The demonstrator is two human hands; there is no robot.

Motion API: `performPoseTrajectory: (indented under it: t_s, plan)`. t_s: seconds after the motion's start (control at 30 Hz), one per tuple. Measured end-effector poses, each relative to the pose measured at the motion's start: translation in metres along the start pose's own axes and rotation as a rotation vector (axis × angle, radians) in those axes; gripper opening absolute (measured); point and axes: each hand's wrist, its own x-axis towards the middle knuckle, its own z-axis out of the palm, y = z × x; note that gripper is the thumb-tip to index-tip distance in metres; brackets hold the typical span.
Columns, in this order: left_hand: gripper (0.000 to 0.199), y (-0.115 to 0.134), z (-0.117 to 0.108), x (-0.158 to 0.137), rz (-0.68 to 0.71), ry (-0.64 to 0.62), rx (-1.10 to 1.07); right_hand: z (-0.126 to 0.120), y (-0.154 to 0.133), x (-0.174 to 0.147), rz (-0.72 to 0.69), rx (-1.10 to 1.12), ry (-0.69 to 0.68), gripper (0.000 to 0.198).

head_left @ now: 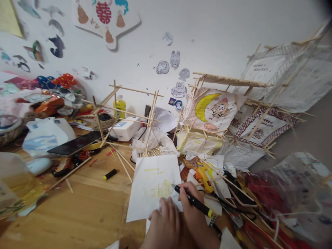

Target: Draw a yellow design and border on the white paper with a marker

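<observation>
A white sheet of paper [141, 197] lies on the wooden table, with pale yellow characters near its top and a yellow drawing lower down. My right hand [192, 209] grips a black marker [195, 203] with a yellow end, its tip at the right side of the drawing. My left hand [164, 221] lies flat on the paper's lower edge, fingers stretched out just below the drawing. Left of the sheet rests a black marker cap [110, 174] with a yellow end.
Behind the paper stand a bare stick frame [137, 119] and a stick lantern [215, 110] with a moon picture. A yellow glue gun [203, 176] lies among scraps at right. A dark tablet-like slab [76, 143] and a blurred clear container [18, 183] are at left.
</observation>
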Motion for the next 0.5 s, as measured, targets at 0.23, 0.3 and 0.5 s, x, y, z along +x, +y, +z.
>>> performPoseTrajectory:
  t_s: [0.23, 0.3, 0.5]
  plan:
    - [0.035, 0.005, 0.0, -0.001, -0.057, 0.017, 0.039, -0.004, -0.005, -0.001, 0.064, 0.069, -0.15, 0.019]
    - [0.034, 0.005, 0.001, -0.001, -0.059, 0.025, 0.044, -0.002, -0.002, -0.002, 0.097, 0.085, -0.158, 0.02]
    - [0.033, 0.004, 0.008, -0.003, -0.026, 0.08, 0.066, 0.006, 0.014, -0.006, 0.139, 0.079, -0.139, 0.023]
